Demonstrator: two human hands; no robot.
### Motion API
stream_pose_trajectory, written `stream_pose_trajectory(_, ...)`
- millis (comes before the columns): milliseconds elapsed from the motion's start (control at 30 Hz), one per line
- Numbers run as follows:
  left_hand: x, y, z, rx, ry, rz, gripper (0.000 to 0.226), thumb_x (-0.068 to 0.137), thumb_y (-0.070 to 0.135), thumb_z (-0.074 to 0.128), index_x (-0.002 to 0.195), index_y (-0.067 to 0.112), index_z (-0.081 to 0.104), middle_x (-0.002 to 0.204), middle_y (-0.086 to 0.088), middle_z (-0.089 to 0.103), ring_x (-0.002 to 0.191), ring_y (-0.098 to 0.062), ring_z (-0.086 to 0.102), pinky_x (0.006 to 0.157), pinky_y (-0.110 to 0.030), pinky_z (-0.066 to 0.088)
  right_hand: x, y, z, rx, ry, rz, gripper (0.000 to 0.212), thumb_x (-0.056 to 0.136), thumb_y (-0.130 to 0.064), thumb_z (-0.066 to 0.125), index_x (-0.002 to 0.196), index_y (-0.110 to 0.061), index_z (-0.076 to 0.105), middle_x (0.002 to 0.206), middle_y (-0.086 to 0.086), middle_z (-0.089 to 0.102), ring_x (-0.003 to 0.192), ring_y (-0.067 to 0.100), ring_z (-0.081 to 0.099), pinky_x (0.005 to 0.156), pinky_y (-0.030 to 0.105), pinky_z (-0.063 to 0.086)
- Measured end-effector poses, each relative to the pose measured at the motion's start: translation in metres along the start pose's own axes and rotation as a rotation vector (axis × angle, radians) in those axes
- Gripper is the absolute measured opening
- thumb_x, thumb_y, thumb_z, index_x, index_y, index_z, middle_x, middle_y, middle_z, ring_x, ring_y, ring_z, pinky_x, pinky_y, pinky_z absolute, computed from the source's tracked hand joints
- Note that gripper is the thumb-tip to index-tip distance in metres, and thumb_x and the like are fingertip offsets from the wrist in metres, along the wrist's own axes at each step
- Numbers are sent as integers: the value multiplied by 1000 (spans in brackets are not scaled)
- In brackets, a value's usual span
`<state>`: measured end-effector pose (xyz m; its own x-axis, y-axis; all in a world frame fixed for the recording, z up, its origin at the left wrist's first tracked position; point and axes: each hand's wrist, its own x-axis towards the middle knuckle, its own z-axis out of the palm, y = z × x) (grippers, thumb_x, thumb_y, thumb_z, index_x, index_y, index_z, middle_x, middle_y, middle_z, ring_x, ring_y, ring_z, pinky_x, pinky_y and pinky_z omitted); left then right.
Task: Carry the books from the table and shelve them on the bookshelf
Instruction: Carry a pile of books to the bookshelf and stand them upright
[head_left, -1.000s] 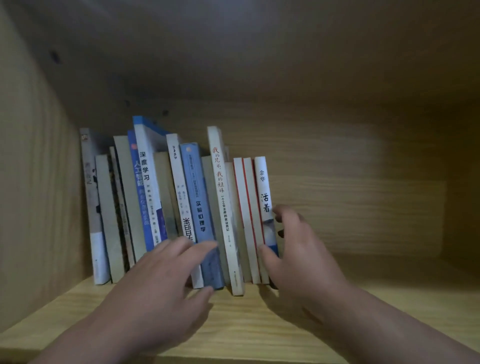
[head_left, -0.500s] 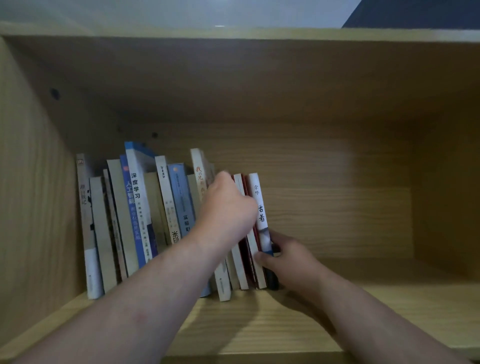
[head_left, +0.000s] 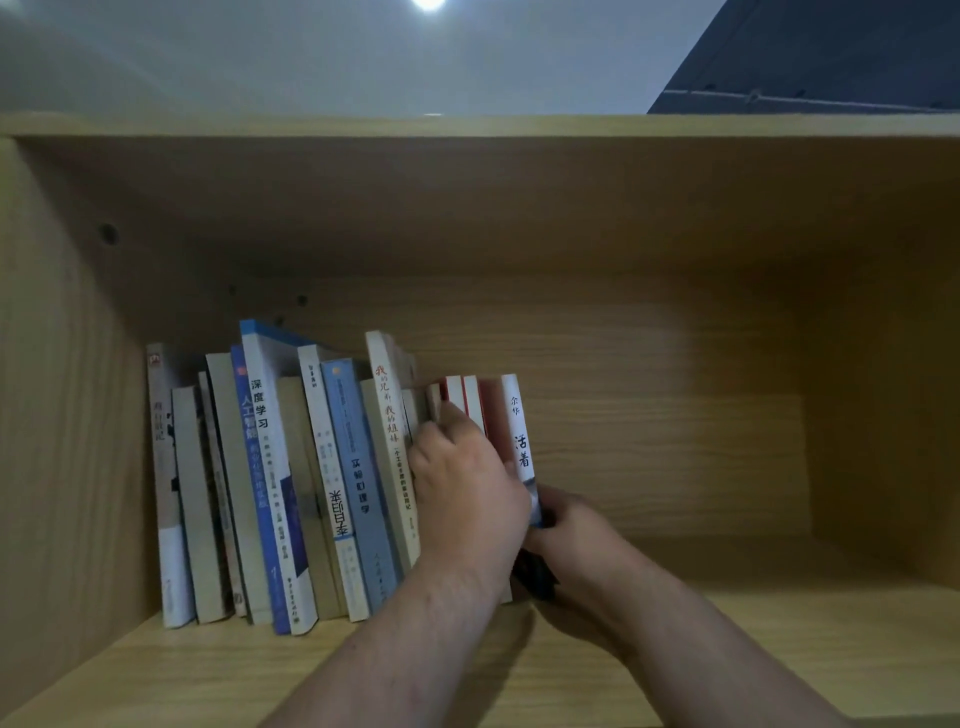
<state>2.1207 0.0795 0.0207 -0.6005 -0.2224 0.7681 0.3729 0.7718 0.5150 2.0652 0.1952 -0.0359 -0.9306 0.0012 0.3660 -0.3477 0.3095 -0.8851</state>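
Wood-grain bookshelf (head_left: 675, 467); books (head_left: 270, 467) stand lower left of centre. Left hand (head_left: 467, 499) curls onto the red-edged spines (head_left: 470, 395), right hand (head_left: 571, 530) grips the end book (head_left: 519, 431) low. Seating step, I judge; next, push flush and let go.

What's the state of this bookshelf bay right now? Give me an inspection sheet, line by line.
Surface: wooden shelf board, light grain.
Job's things: row of books standing at the left, some leaning; white-spined book at its right end.
Clutter: nothing seen.
Hands: left hand against the red-and-white books, fingers curled, grip unclear; right hand grips the white-spined book's lower end.
Cables: nothing seen.
Surroundings: ceiling lamp above; dark panel upper right.
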Motion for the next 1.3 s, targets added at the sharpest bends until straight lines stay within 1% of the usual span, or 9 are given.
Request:
stream_pose_trajectory(233,4,-2,10,-89,-145,-85,65,87,20,68,138,0,34,124,-17,62,111,-33,66,86,-37,56,1,-1,3,27,52,-31,24,81,-28,65,104,-26,73,98,11,79,98,35,75,90,61,58)
stream_pose_trajectory(400,6,-9,8,-321,-192,-222,33,91,6,55,116,9,35,88,-3,56,74,-19,59,47,-21,38,-11,-20,-11,-7,248,-27,15,83,-27,72,94,-17,68,74,1,73,70,22,71,61,35,59)
stream_pose_trajectory(567,7,-14,-3,-648,-287,-336,31,88,1,60,111,22,54,108,-5,66,96,-25,64,85,-46,57,-26,-22,-63,17,353,120,24,97,3,50,106,-19,57,90,1,64,72,11,56,53,22,44)
stream_pose_trajectory(767,0,1,-19,-928,-229,-432,32,81,-8,46,84,18,64,80,-8,71,77,-31,70,63,-37,56,-26,-19,-79,209,404,173,28,79,-9,52,96,-20,71,97,19,77,88,42,74,82,62,61)
stream_pose_trajectory(933,8,7,3,-1030,-237,-581,23,84,-4,43,84,12,60,80,-13,66,72,-32,66,69,-43,58,-45,-26,-78,340,299,255,16,88,-17,50,86,-11,65,71,12,68,68,32,68,73,44,56)
stream_pose_trajectory(1033,17,9,21,-1036,-187,-585,17,87,-1,44,86,13,55,81,-10,62,68,-26,60,64,-34,49,-47,-26,-76,426,237,174,51,99,-44,41,64,-16,66,66,6,70,63,27,70,75,39,57)
stream_pose_trajectory(1100,19,13,27,-993,-169,-556,15,89,4,45,86,15,54,87,-9,65,72,-24,62,64,-32,49,-48,-29,-71,457,177,83,72,97,-71,37,74,-16,79,83,13,78,75,31,76,80,43,60)
stream_pose_trajectory(1200,19,11,39,-966,-276,-567,21,89,22,45,99,15,62,97,-14,71,84,-32,70,77,-43,58,-50,-35,-60,366,131,-35,106,47,-100,57,104,-12,77,97,18,79,89,35,78,84,46,62)
stream_pose_trajectory(1300,14,6,50,-986,-539,-549,55,87,44,41,111,4,71,103,-24,75,89,-41,75,86,-58,59,-49,-32,-58,225,130,-176,130,26,-101,62,118,-9,67,91,5,80,81,14,78,66,24,60)
